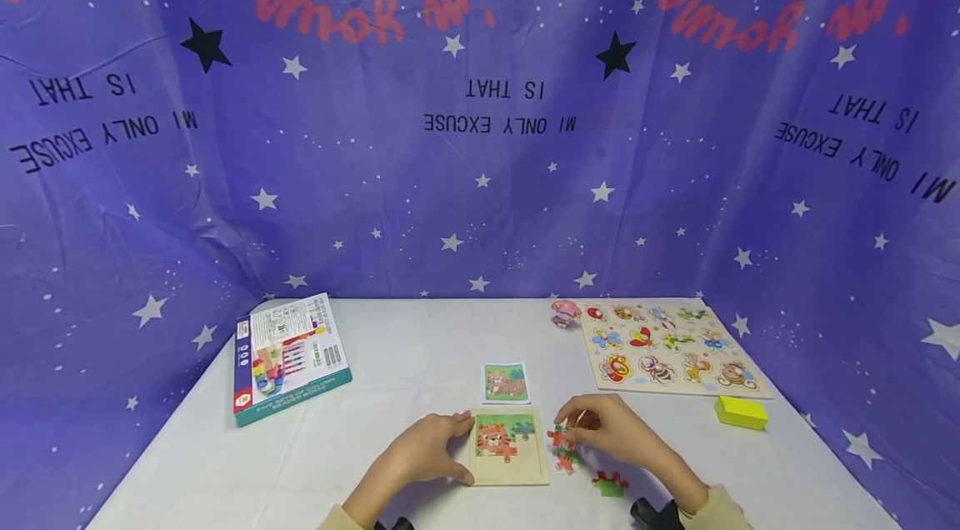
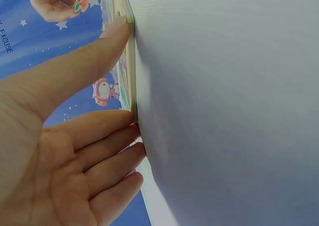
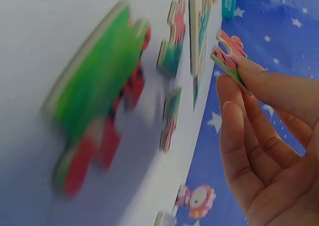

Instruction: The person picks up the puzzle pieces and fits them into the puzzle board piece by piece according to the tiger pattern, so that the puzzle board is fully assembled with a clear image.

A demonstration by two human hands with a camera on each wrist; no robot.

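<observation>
1 piece [image 3: 236,46] sits pinched in the right hand [image 1: 611,428]; left hand [image 1: 427,445] outspread against the puzzle board [image 1: 498,472].

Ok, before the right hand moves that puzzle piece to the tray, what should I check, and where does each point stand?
1. Tray braced: ok, the left hand touches its left edge.
2. Piece secured: ok, the right hand pinches it.
3. Room in the tray: ok, bare wood shows along the bottom and lower right.
4. Picture card readable: ok, it lies face up just beyond the tray.
5. All other pieces placed: not ok, loose pieces lie to the tray's right.
6. Held piece turned to fit its slot: cannot tell.
</observation>
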